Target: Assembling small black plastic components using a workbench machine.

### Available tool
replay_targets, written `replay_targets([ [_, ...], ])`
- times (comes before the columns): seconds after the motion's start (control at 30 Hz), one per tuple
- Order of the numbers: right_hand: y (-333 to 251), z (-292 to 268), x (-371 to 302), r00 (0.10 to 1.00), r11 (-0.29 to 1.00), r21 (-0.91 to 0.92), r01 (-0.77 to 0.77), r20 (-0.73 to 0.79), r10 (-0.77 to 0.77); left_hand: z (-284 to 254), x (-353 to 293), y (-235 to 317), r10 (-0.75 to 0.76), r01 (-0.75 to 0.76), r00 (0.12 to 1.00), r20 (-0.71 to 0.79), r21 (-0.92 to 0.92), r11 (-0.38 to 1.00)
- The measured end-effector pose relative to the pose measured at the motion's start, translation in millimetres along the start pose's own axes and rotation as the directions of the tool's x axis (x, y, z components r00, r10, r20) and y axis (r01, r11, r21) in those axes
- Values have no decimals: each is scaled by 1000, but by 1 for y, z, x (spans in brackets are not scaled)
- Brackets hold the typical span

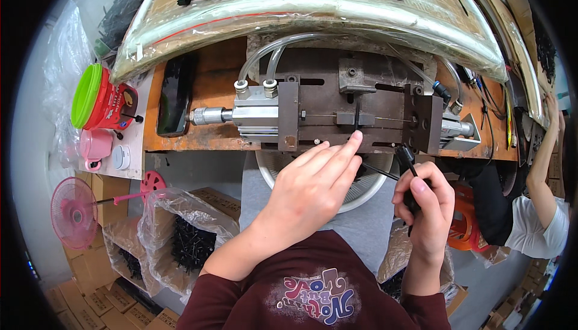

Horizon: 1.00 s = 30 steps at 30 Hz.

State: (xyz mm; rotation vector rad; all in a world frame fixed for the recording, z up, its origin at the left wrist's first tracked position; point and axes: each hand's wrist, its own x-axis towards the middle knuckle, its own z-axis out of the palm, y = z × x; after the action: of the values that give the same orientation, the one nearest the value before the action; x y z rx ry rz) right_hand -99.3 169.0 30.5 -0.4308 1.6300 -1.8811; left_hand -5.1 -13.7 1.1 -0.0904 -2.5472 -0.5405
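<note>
My left hand [316, 182] reaches over the front of a metal clamping fixture [319, 134], its fingers stretched forward. One fingertip touches the near end of a thin black piece [357, 115] standing across the small grey block in the fixture's middle. The thumb side is partly hidden. To the right, my right hand [427, 203] is closed around black plastic rods [406, 161] with thicker heads. A thin dark shaft runs from it toward my left hand. Below the fixture, a white basket [361, 200] is mostly covered by my left hand.
Air cylinders with clear hoses flank the fixture. Behind it, a plastic-wrapped board [313, 14] carries several black rods. A phone [176, 95], red-green tub [99, 98] and pink cup [96, 146] stand left. Bags of black parts [189, 239] and a pink fan [74, 212] sit lower left. Another person [542, 209] is at right.
</note>
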Motion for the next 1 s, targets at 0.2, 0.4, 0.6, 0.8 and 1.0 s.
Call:
replay_targets([
  [0.2,-4,-5,-7,999,1000,-9,29,39,-28,3,10,2,-69,64,996,57,82,995],
  [0.4,-6,-11,-5,993,999,-43,3,119,2,-1,11,4,-129,120,985,111,84,989],
  [0.6,-8,-12,-4,987,984,-160,-79,125,100,-16,12,7,-278,341,940,198,-573,745],
  [0.8,-7,-13,1,932,980,-58,-188,305,197,-37,10,8,-246,443,891,383,-851,280],
  [1.0,4,-21,7,988,986,168,1,151,-27,-42,-3,2,-392,373,902,181,-783,497],
])
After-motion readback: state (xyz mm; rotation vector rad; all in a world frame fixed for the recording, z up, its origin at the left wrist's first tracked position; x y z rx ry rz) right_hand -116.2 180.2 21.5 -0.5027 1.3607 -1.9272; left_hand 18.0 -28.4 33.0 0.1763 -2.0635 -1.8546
